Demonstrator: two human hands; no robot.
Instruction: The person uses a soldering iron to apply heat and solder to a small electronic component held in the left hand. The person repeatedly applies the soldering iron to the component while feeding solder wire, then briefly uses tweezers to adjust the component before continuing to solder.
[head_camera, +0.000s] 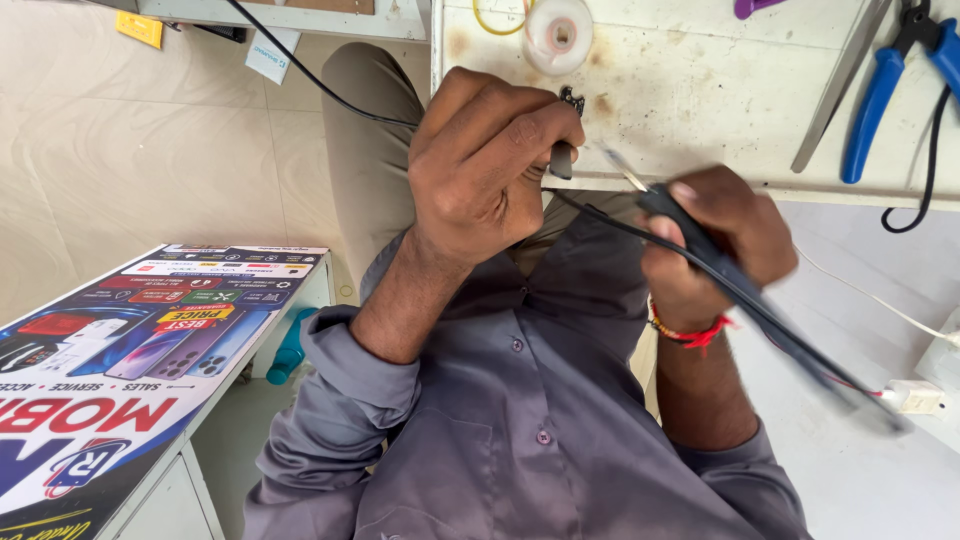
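Note:
My left hand is curled shut, pinching a small dark cylindrical piece between thumb and fingers at the edge of the white workbench. A tiny dark metal part shows just above the fingers. My right hand, with a red thread band at the wrist, grips a black soldering iron. Its thin metal tip points at the piece in my left hand, a little apart from it. The iron's black cord runs under the hand, and the handle is blurred.
On the stained bench lie a clear spool, a yellow rubber band, a metal strip, blue-handled pliers and a black cable. A white plug sits at right. A counter with a colourful poster stands left.

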